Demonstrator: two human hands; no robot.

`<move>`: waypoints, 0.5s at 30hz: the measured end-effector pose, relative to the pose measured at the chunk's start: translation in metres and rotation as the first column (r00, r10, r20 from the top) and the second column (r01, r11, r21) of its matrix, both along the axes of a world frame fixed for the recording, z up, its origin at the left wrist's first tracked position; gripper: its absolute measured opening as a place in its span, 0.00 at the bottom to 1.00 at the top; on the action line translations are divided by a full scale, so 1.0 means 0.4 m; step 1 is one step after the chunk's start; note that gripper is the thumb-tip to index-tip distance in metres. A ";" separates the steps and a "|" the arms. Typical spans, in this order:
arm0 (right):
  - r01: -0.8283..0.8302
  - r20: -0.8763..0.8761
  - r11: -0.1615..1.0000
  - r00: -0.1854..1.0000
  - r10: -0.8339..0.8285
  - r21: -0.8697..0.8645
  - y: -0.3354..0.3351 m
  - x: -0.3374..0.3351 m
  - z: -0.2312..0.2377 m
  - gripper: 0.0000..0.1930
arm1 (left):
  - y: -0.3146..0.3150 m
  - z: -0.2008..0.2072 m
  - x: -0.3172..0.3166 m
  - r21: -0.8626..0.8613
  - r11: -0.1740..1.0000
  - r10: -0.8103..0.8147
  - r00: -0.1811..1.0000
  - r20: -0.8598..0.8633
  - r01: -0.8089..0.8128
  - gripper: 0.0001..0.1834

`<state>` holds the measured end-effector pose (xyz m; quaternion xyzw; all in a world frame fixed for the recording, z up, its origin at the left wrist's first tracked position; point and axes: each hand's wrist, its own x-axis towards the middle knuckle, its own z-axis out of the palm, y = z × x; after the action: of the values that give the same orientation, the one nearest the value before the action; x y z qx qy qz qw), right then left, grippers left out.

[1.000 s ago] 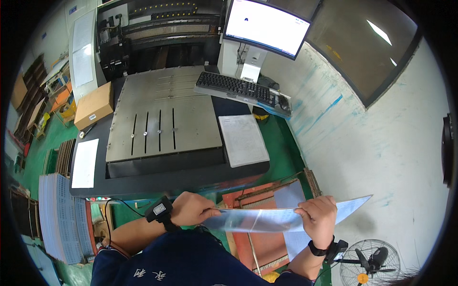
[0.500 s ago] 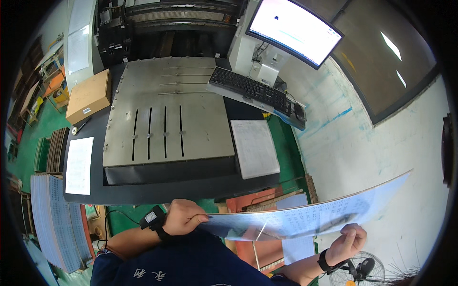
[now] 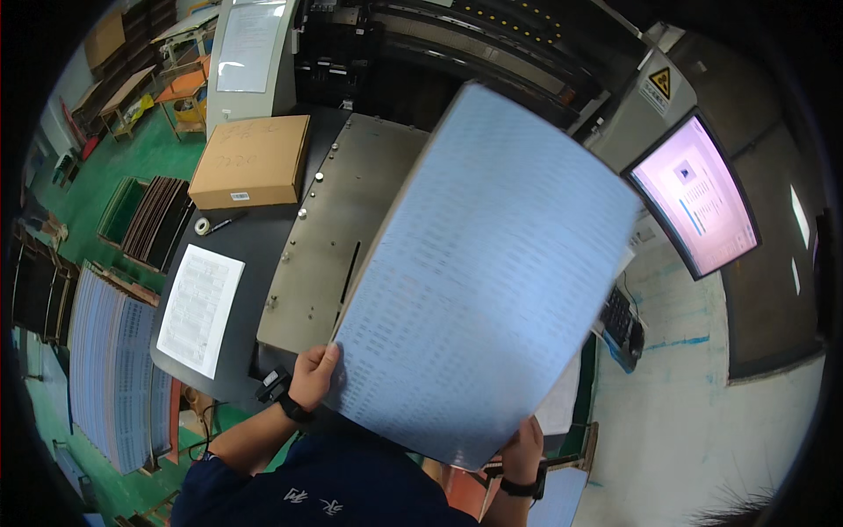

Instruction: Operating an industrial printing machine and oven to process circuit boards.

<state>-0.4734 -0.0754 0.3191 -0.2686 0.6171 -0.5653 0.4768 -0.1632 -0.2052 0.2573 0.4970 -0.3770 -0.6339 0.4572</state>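
Note:
A large, thin, light-blue panel (image 3: 483, 281) with rows of fine marks is held up tilted over the machine bed. My left hand (image 3: 313, 378) grips its lower left edge, thumb on the face and fingers mostly behind. At the lower right corner my right hand (image 3: 524, 450) is closed on the panel's edge, its fingers partly hidden. The panel covers most of the flat metal machine bed (image 3: 299, 294), whose left strip shows a row of small round pins and one slot.
A cardboard box (image 3: 250, 162), a tape roll (image 3: 203, 227) and a printed paper sheet (image 3: 201, 309) lie on the dark table left of the bed. Similar panels stand in a rack (image 3: 114, 369) at lower left. A monitor (image 3: 694, 193) and keyboard (image 3: 622, 321) are at right.
The panel has swung from nearly edge-on at my right to face-on above the bed. Both hands keep hold, and the right hand has moved left. My view has turned too.

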 end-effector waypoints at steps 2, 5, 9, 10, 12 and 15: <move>0.148 0.160 0.988 0.975 -0.151 0.033 -0.119 0.033 -0.018 0.13 | -0.041 -0.083 0.022 0.036 0.993 0.114 0.992 0.063 -0.116 0.18; -0.064 -0.215 0.997 0.974 0.073 0.051 -0.268 -0.006 -0.090 0.10 | -0.120 -0.158 0.060 0.210 0.963 0.149 0.984 0.100 -0.167 0.16; -0.113 -0.053 0.988 0.991 0.119 0.105 -0.525 0.059 -0.171 0.13 | -0.215 -0.189 0.095 -0.074 0.955 0.296 0.899 0.322 -0.287 0.13; -0.155 0.052 0.982 0.987 0.150 0.104 -0.576 0.052 -0.234 0.14 | -0.233 -0.184 0.102 -0.337 0.940 0.266 0.751 0.605 -0.061 0.15; -0.162 0.048 0.963 0.987 0.155 0.215 -0.649 0.098 -0.296 0.15 | -0.246 -0.207 0.128 -0.381 0.882 0.194 0.523 0.830 0.278 0.19; -0.195 -0.312 0.936 0.906 0.286 0.294 -0.658 0.070 -0.406 0.17 | -0.251 -0.196 0.118 -0.355 0.837 0.156 0.441 0.884 0.417 0.18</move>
<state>-0.4452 -0.3386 0.1566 -0.3755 0.7215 -0.3605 0.4566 -0.1161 -0.3057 0.1790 0.5748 -0.7557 -0.1835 0.2549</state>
